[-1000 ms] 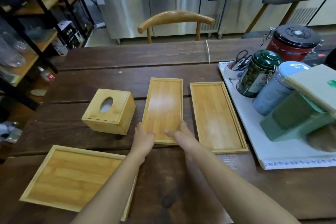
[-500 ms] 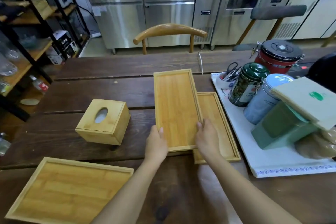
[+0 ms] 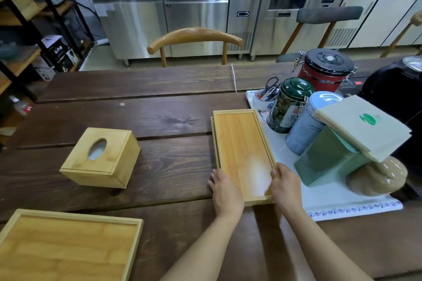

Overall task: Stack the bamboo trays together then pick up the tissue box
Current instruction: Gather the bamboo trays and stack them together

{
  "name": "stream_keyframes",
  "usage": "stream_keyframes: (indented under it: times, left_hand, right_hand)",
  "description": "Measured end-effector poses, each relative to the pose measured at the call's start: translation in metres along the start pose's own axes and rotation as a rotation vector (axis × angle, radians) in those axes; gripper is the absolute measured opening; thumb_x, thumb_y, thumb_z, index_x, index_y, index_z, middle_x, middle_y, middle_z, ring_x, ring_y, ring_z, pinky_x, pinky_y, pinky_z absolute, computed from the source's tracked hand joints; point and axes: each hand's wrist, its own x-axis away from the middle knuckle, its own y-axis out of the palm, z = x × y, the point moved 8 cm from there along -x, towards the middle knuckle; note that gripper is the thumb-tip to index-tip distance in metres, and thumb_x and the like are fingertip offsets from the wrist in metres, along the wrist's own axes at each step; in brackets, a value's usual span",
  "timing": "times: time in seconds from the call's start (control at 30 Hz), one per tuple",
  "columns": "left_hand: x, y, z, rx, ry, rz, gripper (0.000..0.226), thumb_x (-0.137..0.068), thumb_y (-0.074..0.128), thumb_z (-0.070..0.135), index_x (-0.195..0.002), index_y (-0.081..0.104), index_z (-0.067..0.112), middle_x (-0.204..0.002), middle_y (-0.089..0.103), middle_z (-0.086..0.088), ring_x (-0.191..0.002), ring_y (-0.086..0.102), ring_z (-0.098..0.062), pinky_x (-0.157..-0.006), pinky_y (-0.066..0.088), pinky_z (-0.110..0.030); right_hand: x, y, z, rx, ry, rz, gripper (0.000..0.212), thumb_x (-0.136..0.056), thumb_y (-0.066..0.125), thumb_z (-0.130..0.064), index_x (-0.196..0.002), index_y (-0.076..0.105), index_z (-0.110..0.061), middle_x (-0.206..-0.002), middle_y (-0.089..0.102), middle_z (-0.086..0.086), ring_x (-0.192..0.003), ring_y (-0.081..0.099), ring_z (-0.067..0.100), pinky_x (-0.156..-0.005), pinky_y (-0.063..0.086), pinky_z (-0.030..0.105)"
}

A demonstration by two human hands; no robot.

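A narrow bamboo tray lies on top of a second narrow tray, whose rim shows along the left side. My left hand grips the near left corner of the top tray. My right hand grips its near right edge. A square bamboo tissue box with an oval opening stands on the table to the left, apart from both hands. A larger bamboo tray lies at the near left corner of the table.
A white mat to the right of the stacked trays carries a green tin, a blue tin, a red canister and a green box. A wooden chair stands behind the dark wooden table.
Both hands carried the left narrow tray to the right and set it down on the other narrow tray. The two now lie nearly aligned.
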Motion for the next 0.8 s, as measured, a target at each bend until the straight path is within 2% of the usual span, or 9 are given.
stream_keyframes:
  times: [0.1,0.17,0.23,0.33,0.4,0.53,0.67,0.8]
  left_hand:
    - [-0.002,0.0,-0.002,0.012,-0.01,0.014,0.052,-0.098,0.029,-0.002,-0.149,0.02,0.003,-0.158,0.025,-0.014,-0.147,0.016,-0.031,-0.113,0.03,-0.039]
    - [-0.004,0.0,-0.004,0.026,-0.011,0.014,0.049,-0.099,0.028,0.001,-0.148,0.023,0.004,-0.157,0.026,-0.015,-0.146,0.019,-0.032,-0.113,0.031,-0.039]
    - [-0.006,0.0,-0.007,0.043,-0.012,0.018,0.045,-0.1,0.029,0.005,-0.145,0.029,0.006,-0.152,0.035,-0.017,-0.142,0.031,-0.034,-0.111,0.035,-0.041]
    - [-0.007,-0.002,-0.01,0.063,-0.007,0.037,0.039,-0.1,0.035,0.01,-0.138,0.04,0.011,-0.14,0.052,-0.014,-0.128,0.049,-0.031,-0.103,0.044,-0.045]
    - [-0.005,-0.008,-0.008,0.075,0.014,0.056,0.036,-0.099,0.039,0.011,-0.135,0.044,0.014,-0.133,0.058,-0.01,-0.121,0.055,-0.028,-0.101,0.046,-0.042]
    - [-0.002,-0.014,-0.006,0.116,0.034,0.057,0.036,-0.098,0.043,0.011,-0.133,0.047,0.018,-0.129,0.06,-0.007,-0.119,0.056,-0.026,-0.097,0.046,-0.036]
    - [-0.002,-0.016,-0.007,0.104,0.045,0.01,0.037,-0.098,0.045,0.016,-0.134,0.047,0.019,-0.132,0.059,-0.004,-0.121,0.054,-0.023,-0.099,0.045,-0.037]
    - [-0.003,-0.042,-0.013,0.003,0.069,0.0,0.042,-0.097,0.046,0.026,-0.139,0.044,0.017,-0.14,0.053,-0.002,-0.128,0.049,-0.021,-0.103,0.041,-0.036]
  right_hand:
    - [0.0,0.005,0.003,0.029,-0.001,-0.012,0.029,-0.092,0.038,-0.004,-0.064,0.037,-0.011,-0.081,0.051,0.021,-0.066,0.042,0.031,-0.051,0.027,0.033]
    - [-0.001,0.006,0.003,0.031,-0.009,-0.014,0.022,-0.092,0.039,-0.004,-0.071,0.041,-0.008,-0.082,0.05,0.019,-0.07,0.042,0.028,-0.058,0.027,0.032]
    - [-0.003,0.008,0.004,0.025,-0.016,-0.013,0.018,-0.092,0.039,-0.005,-0.075,0.043,-0.007,-0.083,0.053,0.021,-0.073,0.044,0.029,-0.063,0.03,0.032]
    - [-0.004,0.012,0.009,0.012,-0.012,-0.011,0.013,-0.093,0.041,-0.007,-0.092,0.054,-0.002,-0.091,0.059,0.024,-0.077,0.048,0.031,-0.068,0.034,0.032]
    - [-0.003,0.012,0.01,0.005,-0.015,-0.003,0.019,-0.093,0.043,-0.009,-0.105,0.055,0.001,-0.091,0.061,0.025,-0.081,0.052,0.034,-0.069,0.037,0.034]
    - [-0.002,0.008,0.005,0.035,-0.028,-0.005,0.024,-0.094,0.044,-0.012,-0.11,0.056,0.001,-0.092,0.064,0.026,-0.09,0.055,0.039,-0.077,0.038,0.037]
    - [-0.002,0.004,-0.002,0.177,-0.072,-0.037,0.018,-0.093,0.041,-0.013,-0.098,0.056,-0.004,-0.081,0.063,0.017,-0.092,0.057,0.041,-0.089,0.033,0.04]
    - [0.0,-0.008,-0.027,0.306,-0.171,0.059,0.024,-0.091,0.042,-0.012,-0.106,0.058,-0.001,-0.1,0.068,0.022,-0.097,0.058,0.038,-0.09,0.03,0.039]
